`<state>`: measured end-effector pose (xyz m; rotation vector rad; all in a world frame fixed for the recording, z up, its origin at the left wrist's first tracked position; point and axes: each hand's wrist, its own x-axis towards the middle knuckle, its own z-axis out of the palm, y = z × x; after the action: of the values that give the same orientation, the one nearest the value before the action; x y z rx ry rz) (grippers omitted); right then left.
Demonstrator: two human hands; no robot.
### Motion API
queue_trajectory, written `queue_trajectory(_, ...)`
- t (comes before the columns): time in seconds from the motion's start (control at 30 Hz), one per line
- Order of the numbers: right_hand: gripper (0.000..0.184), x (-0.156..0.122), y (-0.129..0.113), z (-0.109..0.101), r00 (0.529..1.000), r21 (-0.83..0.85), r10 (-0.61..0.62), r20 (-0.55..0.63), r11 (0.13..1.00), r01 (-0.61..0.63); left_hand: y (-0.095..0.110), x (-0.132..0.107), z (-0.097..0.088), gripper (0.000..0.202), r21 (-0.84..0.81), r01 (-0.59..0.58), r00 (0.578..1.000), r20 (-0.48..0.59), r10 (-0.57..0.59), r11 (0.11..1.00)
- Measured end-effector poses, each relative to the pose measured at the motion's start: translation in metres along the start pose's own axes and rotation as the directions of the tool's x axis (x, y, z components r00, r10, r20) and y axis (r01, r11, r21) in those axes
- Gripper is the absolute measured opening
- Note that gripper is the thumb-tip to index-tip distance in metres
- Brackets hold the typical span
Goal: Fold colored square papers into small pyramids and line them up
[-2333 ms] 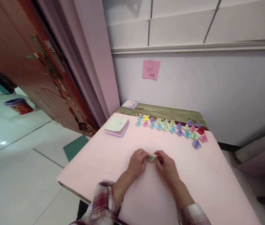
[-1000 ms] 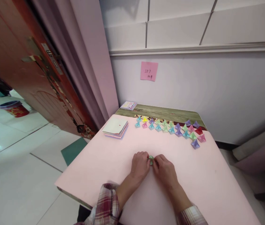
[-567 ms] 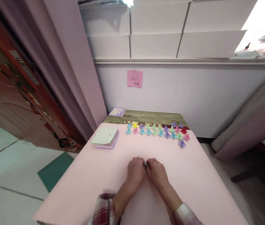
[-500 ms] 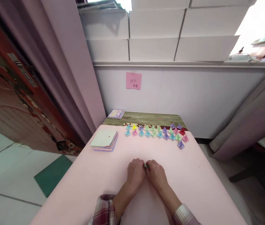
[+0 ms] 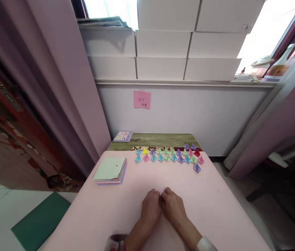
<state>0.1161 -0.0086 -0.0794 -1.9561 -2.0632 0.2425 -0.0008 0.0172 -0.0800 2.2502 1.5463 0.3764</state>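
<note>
My left hand (image 5: 150,207) and my right hand (image 5: 172,206) rest knuckle to knuckle on the pink table (image 5: 215,216), fingers curled and pressed together at the middle. Whatever sits between the fingertips is hidden by the hands in this frame. Beyond them, several small folded paper shapes (image 5: 168,156) in blue, pink, green, purple and red lie in two rows near the far edge. A stack of square coloured paper (image 5: 110,169), green sheet on top, lies at the far left.
A small printed packet (image 5: 122,136) lies on the wood-grain strip (image 5: 163,140) behind the pink top. A pink note (image 5: 142,99) is stuck on the wall. White boxes (image 5: 163,52) stack above the ledge. Curtains hang on both sides; a green mat (image 5: 37,223) lies on the floor left.
The camera has swung right and tilted up, so the window and boxes show. My hands have closed together; the small green folded paper seen between them earlier is now covered.
</note>
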Motion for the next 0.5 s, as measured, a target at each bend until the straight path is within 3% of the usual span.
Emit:
queue_trajectory(0.13, 0.016, 0.001, 0.003, -0.003, 0.998, 0.029, -0.036, -0.052, 0.999, 0.038, -0.007, 0.001, -0.005, 0.021, -0.106, -0.049, 0.999, -0.012, 0.048, 0.993)
queue_trajectory(0.23, 0.017, 0.011, 0.023, -0.015, 0.991, 0.111, 0.004, -0.137, 0.994, 0.011, -0.027, -0.001, -0.008, 0.033, -0.261, -0.123, 0.983, -0.163, 0.082, 0.958)
queue_trajectory(0.33, 0.019, 0.042, 0.065, -0.042, 0.979, 0.180, 0.095, -0.181, 0.982, -0.062, -0.054, -0.007, -0.007, 0.029, -0.276, -0.112, 0.960, -0.279, 0.032, 0.955)
queue_trajectory(0.5, 0.023, 0.130, 0.149, -0.095, 0.926, 0.128, 0.314, -0.211, 0.948, -0.292, -0.081, -0.010, 0.000, 0.021, -0.343, -0.076, 0.961, -0.274, -0.023, 0.936)
